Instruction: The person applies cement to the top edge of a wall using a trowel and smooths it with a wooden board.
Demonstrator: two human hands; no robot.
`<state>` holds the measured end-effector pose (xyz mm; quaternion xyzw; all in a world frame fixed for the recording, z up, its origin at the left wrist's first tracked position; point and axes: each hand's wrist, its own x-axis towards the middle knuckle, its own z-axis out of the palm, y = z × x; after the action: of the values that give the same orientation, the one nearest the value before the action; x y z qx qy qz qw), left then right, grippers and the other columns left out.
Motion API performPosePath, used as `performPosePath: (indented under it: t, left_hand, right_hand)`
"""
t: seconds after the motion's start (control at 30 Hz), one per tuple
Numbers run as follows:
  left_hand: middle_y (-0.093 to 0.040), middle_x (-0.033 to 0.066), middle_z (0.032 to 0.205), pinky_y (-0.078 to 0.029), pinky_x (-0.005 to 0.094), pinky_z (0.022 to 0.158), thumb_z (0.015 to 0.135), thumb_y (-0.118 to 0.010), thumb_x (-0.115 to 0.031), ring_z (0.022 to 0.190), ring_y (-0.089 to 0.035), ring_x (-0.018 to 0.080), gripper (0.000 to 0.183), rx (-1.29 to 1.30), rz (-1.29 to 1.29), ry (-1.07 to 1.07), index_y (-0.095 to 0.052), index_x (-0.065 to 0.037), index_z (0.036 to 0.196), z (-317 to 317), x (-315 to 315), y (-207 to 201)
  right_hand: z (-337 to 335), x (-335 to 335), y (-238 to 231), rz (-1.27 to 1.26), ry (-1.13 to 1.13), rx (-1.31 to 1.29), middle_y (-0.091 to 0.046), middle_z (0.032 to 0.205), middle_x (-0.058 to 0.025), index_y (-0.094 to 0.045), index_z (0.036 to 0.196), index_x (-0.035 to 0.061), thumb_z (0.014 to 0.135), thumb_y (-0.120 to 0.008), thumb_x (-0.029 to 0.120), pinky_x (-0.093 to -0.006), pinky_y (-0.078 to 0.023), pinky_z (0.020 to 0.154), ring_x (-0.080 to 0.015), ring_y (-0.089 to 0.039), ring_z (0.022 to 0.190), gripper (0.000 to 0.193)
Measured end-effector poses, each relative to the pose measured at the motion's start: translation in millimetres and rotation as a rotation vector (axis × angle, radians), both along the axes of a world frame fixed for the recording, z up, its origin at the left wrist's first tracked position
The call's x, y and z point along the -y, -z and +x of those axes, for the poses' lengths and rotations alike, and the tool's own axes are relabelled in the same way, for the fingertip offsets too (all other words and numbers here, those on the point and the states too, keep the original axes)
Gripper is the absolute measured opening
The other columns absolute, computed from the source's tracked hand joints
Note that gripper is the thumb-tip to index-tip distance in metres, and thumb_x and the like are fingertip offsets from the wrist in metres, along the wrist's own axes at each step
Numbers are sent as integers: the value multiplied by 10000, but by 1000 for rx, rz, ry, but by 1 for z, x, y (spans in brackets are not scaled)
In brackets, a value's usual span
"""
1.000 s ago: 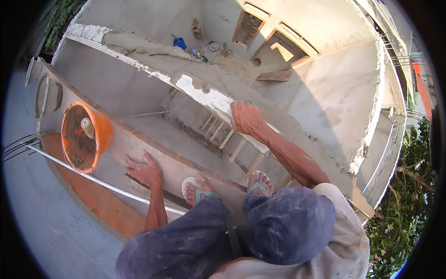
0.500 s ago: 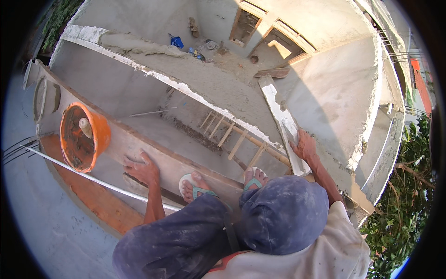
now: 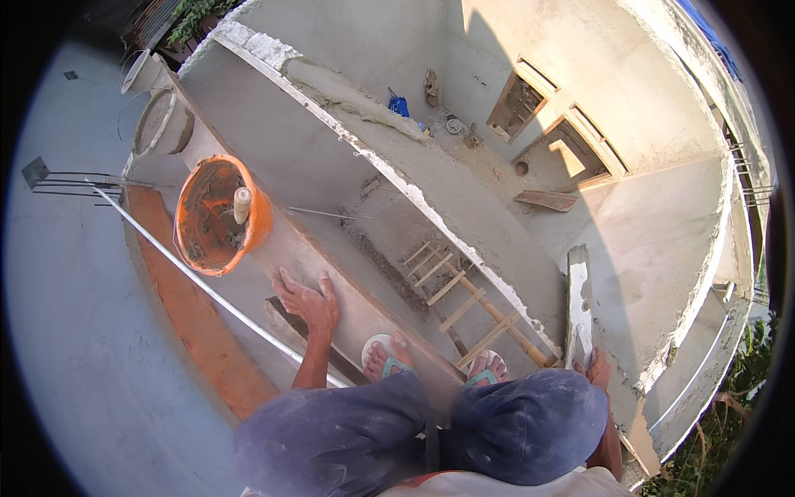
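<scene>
My left hand (image 3: 308,300) lies flat with fingers apart on the long brown plank (image 3: 327,273) I squat on, my sandalled feet (image 3: 387,356) beside it. Just beyond that hand stands an orange bucket (image 3: 262,217), smeared with mortar inside, a pale rounded handle (image 3: 242,205) sticking up from it. By my right knee, my right hand (image 3: 596,370) is closed round the near end of a narrow board (image 3: 579,302) coated with whitish plaster. Its fingers are partly hidden behind the board and my knee. The board stands against the wall top at the right.
Below the plank, a wooden ladder (image 3: 464,306) leans in a deep gap beside a rough-topped plastered wall (image 3: 389,178). A grey bucket (image 3: 163,124) sits farther along the plank. A pale pole (image 3: 211,282) crosses at the left. Rebar ends (image 3: 79,184) stick out there.
The view has swung, shifting the scene. My right hand has come back toward my knee with the board, whose far end has moved off the loose plank on the floor. My left hand stays put.
</scene>
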<state>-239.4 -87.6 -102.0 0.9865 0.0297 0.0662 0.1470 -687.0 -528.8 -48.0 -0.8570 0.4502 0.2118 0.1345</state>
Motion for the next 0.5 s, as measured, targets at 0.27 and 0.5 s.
performPosePath:
  t: [0.27,0.5]
  left_hand:
    - [-406,132,1510,-212,536,1202,887,-702,-234,1454,-310,340,583,-37,10,750,-477,-77,1402,98,1,-17]
    - [-675,35,1165,-247,457,1203,915,-679,-270,1317,-503,221,202,-120,-78,728,-748,-93,984,124,-20,-3]
  right_hand:
    - [296,-52,30,65,-614,228,-586,1094,-188,-515,1208,-5,830,-709,308,-492,-532,764,-389,-649,919,528]
    - [413,-75,53,23,-723,282,-571,1144,-197,-485,1324,-20,882,-658,294,-466,-529,830,-375,-625,1008,569]
